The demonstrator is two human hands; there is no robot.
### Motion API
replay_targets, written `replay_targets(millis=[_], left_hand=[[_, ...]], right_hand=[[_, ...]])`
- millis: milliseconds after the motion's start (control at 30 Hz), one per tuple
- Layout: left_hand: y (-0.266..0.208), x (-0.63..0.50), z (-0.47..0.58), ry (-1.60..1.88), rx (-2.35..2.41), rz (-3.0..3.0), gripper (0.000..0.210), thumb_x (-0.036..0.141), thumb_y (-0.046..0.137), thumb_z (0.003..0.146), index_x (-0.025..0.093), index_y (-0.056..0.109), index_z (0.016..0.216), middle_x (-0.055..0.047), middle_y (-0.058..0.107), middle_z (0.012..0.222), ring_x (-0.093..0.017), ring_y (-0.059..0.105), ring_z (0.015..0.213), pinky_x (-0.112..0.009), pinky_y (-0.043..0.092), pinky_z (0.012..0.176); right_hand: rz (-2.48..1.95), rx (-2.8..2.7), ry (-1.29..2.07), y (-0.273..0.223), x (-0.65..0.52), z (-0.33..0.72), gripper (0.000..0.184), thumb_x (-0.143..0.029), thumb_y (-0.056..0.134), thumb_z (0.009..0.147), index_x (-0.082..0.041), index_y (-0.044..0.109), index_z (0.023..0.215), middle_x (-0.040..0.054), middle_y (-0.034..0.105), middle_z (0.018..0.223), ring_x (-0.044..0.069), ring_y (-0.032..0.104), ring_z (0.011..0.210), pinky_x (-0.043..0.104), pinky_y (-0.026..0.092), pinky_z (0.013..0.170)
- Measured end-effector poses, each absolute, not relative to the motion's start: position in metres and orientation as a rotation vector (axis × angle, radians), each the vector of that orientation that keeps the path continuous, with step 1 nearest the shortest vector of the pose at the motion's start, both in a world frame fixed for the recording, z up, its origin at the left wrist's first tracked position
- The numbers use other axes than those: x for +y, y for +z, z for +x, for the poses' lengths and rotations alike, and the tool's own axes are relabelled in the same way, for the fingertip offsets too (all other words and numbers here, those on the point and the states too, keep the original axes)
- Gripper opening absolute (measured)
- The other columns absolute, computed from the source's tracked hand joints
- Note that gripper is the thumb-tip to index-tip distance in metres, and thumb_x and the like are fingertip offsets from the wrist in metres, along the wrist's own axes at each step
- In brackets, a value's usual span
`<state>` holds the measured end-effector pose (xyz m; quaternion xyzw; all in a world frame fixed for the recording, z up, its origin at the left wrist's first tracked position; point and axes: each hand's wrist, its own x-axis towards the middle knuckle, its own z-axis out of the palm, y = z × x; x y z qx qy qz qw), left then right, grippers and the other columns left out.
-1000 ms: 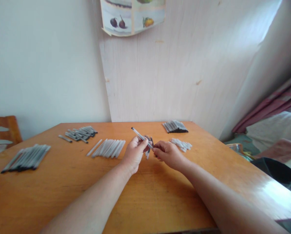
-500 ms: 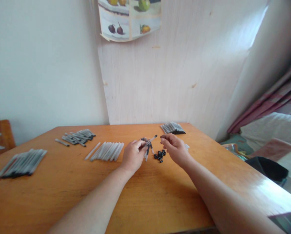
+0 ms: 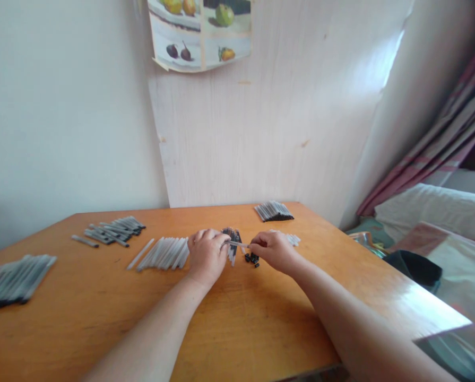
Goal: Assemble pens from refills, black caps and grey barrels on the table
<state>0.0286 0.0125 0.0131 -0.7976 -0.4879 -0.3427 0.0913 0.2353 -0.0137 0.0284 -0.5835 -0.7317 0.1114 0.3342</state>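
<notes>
Left hand (image 3: pixel 206 255) and right hand (image 3: pixel 276 251), nearly closed, pinch slim translucent plastic pen tube (image 3: pixel 238 244) between them, likely steadying both ends.

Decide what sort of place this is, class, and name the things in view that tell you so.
Probably a room in a home: fruit pictures hang above a wooden table, and a pinkish curtain and what looks like pale bedding show beyond it on the right.
</notes>
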Motion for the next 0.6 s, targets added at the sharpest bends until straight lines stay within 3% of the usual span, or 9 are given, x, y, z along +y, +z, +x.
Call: replay_targets(millis=[133,333,600], left_hand=[[0.010,0.014,0.029,-1.017,-1.428,-2.360,0.020,0.026,0.056,0.083,0.031,0.070,0.096,-0.006,0.065,0.104,-0.026,0.050,0.104,-0.043,0.033,0.090],[0.004,0.020,0.030,-1.119,-1.446,-2.214,0.043,0.028,0.059,0.080,0.024,0.059,0.123,-0.011,0.057,0.126,-0.030,0.045,0.118,-0.046,0.031,0.100],[-0.002,0.030,0.024,-1.161,-1.497,-2.187,0.036,0.028,0.053,0.083,0.021,0.060,0.118,-0.011,0.059,0.122,-0.030,0.047,0.117,-0.045,0.033,0.099]], right_hand=[[-1.554,-1.966,0.305,0.025,-0.013,0.235,0.019,-0.034,0.059,0.077,-0.020,0.069,0.070,-0.0005,0.065,0.060,0.011,0.053,0.057,0.021,0.032,0.053],[-1.672,-1.866,0.199,0.022,-0.008,0.238,0.018,-0.033,0.058,0.078,-0.020,0.066,0.068,0.0005,0.066,0.066,0.012,0.054,0.059,0.022,0.031,0.054],[-2.000,-1.586,0.019,0.029,0.006,0.258,0.024,-0.038,0.053,0.080,-0.021,0.067,0.071,0.0032,0.067,0.070,0.016,0.057,0.066,0.024,0.029,0.054]])
